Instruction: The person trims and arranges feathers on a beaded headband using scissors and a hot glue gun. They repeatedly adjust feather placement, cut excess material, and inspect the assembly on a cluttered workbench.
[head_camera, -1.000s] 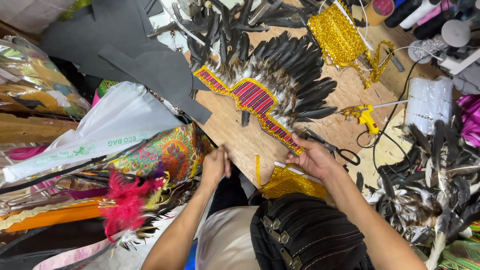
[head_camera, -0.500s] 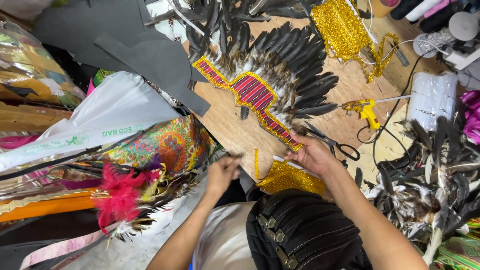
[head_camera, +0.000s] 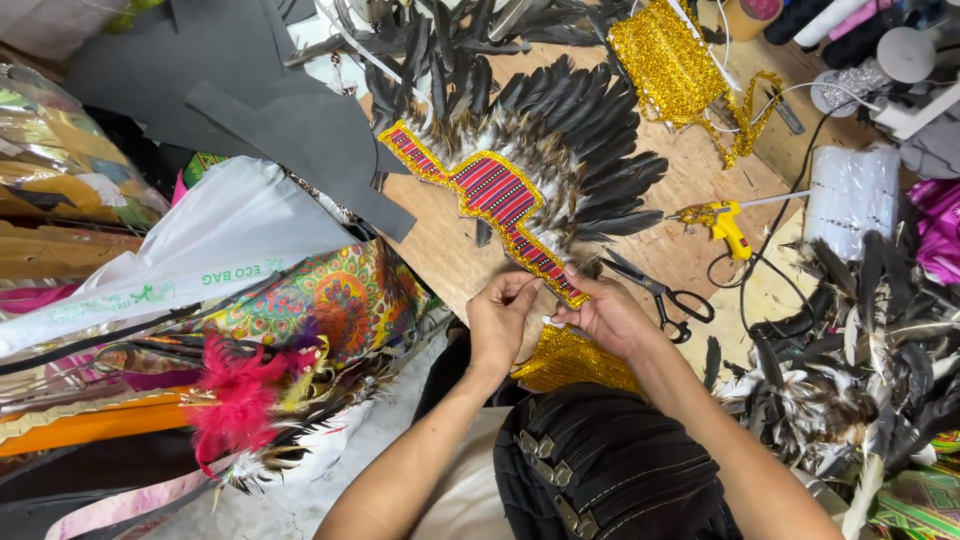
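Both hands pinch the near end of the headdress's gold trim: left hand (head_camera: 500, 320) with fingers curled on the tip, right hand (head_camera: 608, 312) gripping just beside it. Headdress (head_camera: 530, 170), red woven band with black feathers, lies flat on the wooden table (head_camera: 690, 190). Scissors (head_camera: 655, 293) sit just right of the right hand; yellow glue gun (head_camera: 722, 220) farther out. Loose feathers (head_camera: 850, 350) piled at right.

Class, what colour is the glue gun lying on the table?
Yellow: the glue gun, clearest in the head view.
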